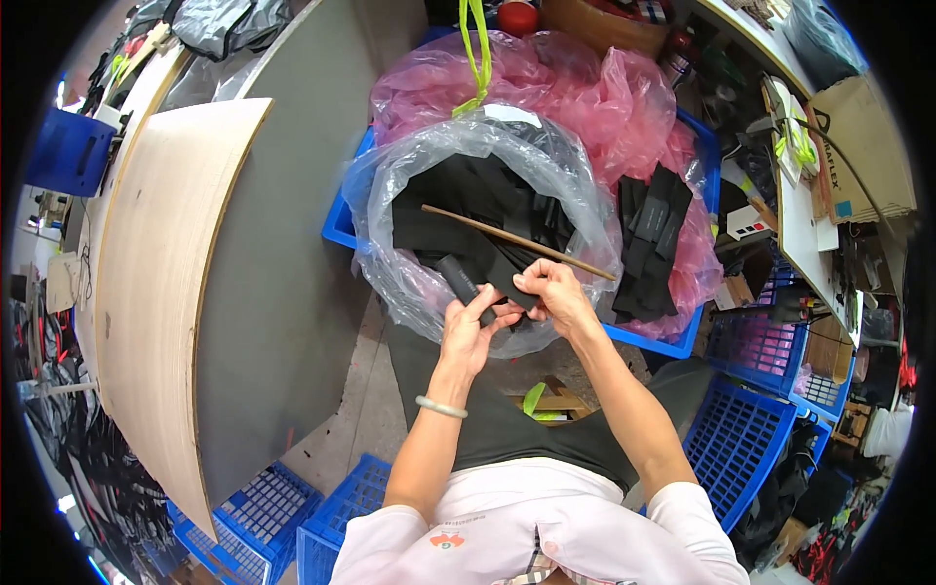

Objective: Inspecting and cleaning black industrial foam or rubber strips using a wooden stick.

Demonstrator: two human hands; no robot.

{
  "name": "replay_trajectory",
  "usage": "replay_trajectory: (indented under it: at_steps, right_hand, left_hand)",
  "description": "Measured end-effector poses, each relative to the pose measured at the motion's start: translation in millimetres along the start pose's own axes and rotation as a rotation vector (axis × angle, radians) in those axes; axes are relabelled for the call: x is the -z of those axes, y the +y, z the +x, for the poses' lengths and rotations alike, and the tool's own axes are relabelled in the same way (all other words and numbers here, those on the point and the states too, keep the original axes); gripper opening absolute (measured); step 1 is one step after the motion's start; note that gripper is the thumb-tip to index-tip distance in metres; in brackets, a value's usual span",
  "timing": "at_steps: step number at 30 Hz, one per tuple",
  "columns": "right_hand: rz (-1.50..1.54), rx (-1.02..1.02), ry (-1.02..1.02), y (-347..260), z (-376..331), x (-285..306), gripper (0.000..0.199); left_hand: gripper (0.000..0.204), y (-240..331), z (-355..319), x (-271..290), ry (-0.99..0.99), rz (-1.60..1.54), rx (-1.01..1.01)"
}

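Observation:
In front of me is a clear plastic bag (382,175) with its mouth spread wide, holding a heap of black fabric pieces (458,190). A thin wooden stick (517,241) lies slantwise across the heap. Over the bag's near rim, my left hand (468,330) is closed around a narrow black fabric strip (456,277). Thumb and fingers of my right hand (556,291) pinch another black fabric piece (509,285) just beside it. The fingertips of both hands are close together, and the lower ends of the pieces are partly hidden by them.
The bag sits at a blue crate (336,222) with pink plastic sheeting (629,107). More black strips (655,234) lie on the sheeting at right. A grey panel (292,253) and wooden board (175,273) stand left. Blue baskets (746,439) flank my legs. Green ties (478,58) hang above.

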State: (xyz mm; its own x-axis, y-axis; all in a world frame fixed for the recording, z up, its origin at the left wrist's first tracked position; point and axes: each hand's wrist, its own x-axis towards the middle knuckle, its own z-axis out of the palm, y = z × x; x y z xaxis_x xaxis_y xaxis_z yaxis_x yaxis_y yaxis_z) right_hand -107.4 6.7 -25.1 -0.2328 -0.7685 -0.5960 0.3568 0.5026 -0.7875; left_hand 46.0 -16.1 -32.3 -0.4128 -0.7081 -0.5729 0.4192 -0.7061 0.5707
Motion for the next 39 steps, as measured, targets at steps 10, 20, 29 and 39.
replay_trajectory:
  at_steps: [10,20,29,39]
  right_hand:
    - [0.118,-0.153,0.02,29.7,-131.1,77.7,0.016]
    - [-0.704,0.891,0.355,-11.1,-139.0,63.7,0.033]
    - [-0.552,1.021,0.55,-14.0,-139.4,52.2,0.013]
    - [-0.489,1.012,0.512,-17.0,-132.0,59.9,0.015]
  left_hand:
    - [0.025,5.5,64.3,4.6,0.172,-0.041,-0.372]
    - [0.017,-35.1,-43.6,-83.9,-0.063,0.245,-0.385]
    - [0.028,-8.7,-63.2,-102.7,-0.239,0.071,0.028]
    - [0.02,-25.2,-69.8,-119.9,-0.141,0.3,-0.397]
